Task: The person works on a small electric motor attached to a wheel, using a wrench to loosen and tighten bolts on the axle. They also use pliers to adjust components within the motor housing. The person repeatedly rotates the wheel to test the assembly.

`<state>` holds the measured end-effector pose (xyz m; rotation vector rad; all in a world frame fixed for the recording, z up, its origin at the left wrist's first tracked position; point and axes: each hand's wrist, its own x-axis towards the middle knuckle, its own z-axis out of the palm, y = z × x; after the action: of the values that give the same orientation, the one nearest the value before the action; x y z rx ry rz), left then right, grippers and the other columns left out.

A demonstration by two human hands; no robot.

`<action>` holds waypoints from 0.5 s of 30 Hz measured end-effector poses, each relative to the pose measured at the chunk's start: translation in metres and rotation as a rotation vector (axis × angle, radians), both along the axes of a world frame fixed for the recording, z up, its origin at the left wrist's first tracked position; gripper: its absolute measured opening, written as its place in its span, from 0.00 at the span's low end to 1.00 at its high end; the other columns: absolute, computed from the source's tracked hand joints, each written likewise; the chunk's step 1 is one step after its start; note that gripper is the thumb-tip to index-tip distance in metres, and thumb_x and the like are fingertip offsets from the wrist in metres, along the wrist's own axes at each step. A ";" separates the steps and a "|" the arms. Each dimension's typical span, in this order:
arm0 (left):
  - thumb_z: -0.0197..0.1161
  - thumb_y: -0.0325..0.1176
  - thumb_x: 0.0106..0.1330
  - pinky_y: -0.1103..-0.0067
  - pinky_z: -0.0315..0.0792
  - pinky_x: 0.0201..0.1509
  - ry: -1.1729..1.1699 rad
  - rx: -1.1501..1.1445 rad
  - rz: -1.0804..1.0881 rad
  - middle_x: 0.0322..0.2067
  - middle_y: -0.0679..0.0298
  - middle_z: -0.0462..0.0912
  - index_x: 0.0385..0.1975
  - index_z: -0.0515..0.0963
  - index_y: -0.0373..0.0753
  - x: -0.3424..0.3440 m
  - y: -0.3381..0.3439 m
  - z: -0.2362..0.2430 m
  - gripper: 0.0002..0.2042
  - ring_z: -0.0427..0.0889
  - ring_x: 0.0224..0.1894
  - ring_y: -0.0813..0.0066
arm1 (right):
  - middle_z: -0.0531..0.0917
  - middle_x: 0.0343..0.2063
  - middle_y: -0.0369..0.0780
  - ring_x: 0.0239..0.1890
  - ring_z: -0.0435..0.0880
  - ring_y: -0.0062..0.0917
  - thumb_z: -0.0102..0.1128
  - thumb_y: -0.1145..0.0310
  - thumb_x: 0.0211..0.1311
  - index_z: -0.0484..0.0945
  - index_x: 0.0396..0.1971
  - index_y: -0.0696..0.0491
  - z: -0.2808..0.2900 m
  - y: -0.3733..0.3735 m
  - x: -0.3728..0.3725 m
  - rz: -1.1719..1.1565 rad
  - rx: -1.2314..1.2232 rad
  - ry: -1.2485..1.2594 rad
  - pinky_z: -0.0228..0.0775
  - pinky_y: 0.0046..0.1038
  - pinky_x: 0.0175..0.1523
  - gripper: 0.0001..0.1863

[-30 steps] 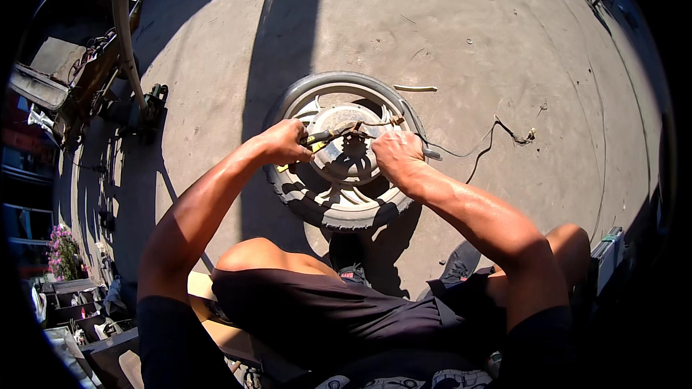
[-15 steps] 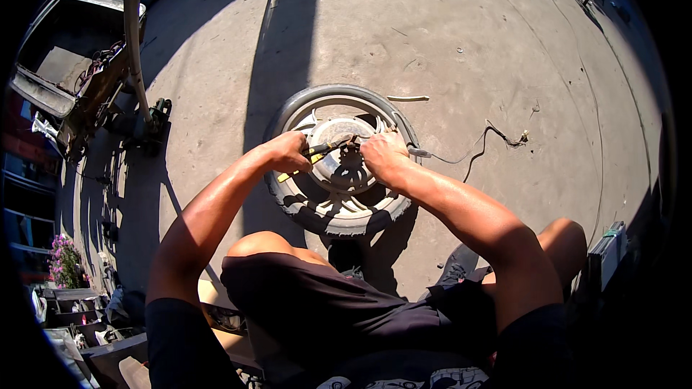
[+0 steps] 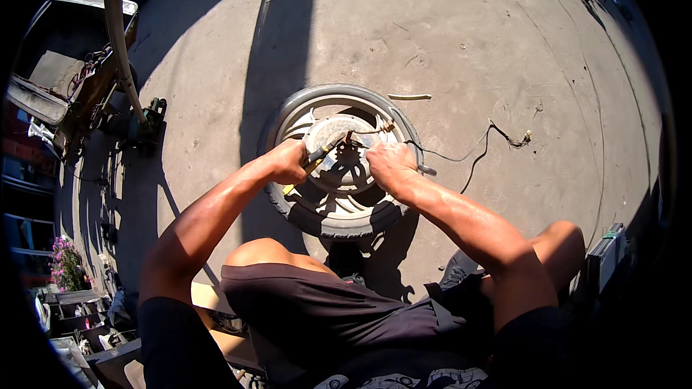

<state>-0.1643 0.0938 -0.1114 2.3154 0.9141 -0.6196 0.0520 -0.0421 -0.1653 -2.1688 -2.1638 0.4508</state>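
Note:
A wheel [image 3: 303,106] with a dark tyre and pale spokes lies flat on the ground before me. In my left hand [image 3: 288,161], at the hub's left, are pliers [image 3: 315,161] with yellow and black handles; their jaws reach the hub's middle. My right hand [image 3: 393,166] is closed over the hub's right side. A grey rounded end [image 3: 427,171] sticks out behind it and a thin dark tip shows ahead; the kind of thing is hidden. A short cable [image 3: 375,130] with a brownish end runs from the hub's middle past my right hand.
A thin black wire [image 3: 461,158] trails right from the wheel to a frayed end. Beyond the tyre lies a pale strip [image 3: 409,96]. A metal post [image 3: 119,36] and an open cargo box [image 3: 54,61] stand at the left. Parts bins [image 3: 83,317] are at lower left.
My right hand has moved slightly right and nearer to me, and the grey end behind it has swung nearer. The cable's brownish end now shows uncovered. My left hand has shifted slightly nearer with the pliers.

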 end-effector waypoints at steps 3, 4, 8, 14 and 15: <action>0.62 0.27 0.42 0.68 0.68 0.26 -0.019 0.021 -0.019 0.15 0.49 0.71 0.25 0.78 0.27 0.003 -0.002 0.001 0.11 0.70 0.19 0.68 | 0.86 0.29 0.46 0.34 0.88 0.36 0.56 0.72 0.54 0.86 0.26 0.55 0.010 0.007 0.003 0.075 0.004 -0.022 0.80 0.35 0.37 0.09; 0.62 0.27 0.42 0.68 0.68 0.26 -0.022 0.001 -0.021 0.15 0.49 0.71 0.25 0.77 0.27 0.003 0.000 0.004 0.11 0.70 0.18 0.67 | 0.86 0.29 0.46 0.34 0.88 0.37 0.56 0.72 0.54 0.86 0.26 0.55 0.014 0.013 0.004 0.101 -0.005 -0.056 0.80 0.35 0.37 0.09; 0.61 0.25 0.40 0.68 0.67 0.26 -0.054 -0.054 -0.036 0.16 0.48 0.70 0.24 0.76 0.27 0.000 0.004 0.002 0.11 0.69 0.18 0.64 | 0.87 0.28 0.45 0.35 0.88 0.37 0.57 0.72 0.53 0.86 0.27 0.55 0.017 0.018 -0.001 0.106 -0.054 -0.083 0.80 0.36 0.36 0.08; 0.60 0.24 0.39 0.66 0.66 0.25 -0.144 0.016 -0.049 0.18 0.42 0.71 0.18 0.77 0.25 0.001 -0.009 0.000 0.08 0.69 0.17 0.58 | 0.86 0.31 0.47 0.36 0.88 0.38 0.56 0.73 0.55 0.85 0.30 0.58 -0.018 -0.018 0.007 -0.146 0.056 0.039 0.80 0.37 0.39 0.09; 0.60 0.24 0.39 0.67 0.66 0.25 -0.163 0.043 -0.066 0.17 0.43 0.71 0.20 0.76 0.25 0.002 -0.002 0.000 0.09 0.71 0.17 0.56 | 0.86 0.31 0.49 0.37 0.88 0.40 0.54 0.74 0.55 0.84 0.30 0.58 -0.009 -0.011 0.012 -0.134 0.046 0.027 0.80 0.37 0.40 0.09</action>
<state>-0.1623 0.0913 -0.1116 2.4018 0.7853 -0.4341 0.0638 -0.0530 -0.1744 -2.2507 -1.9795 0.4158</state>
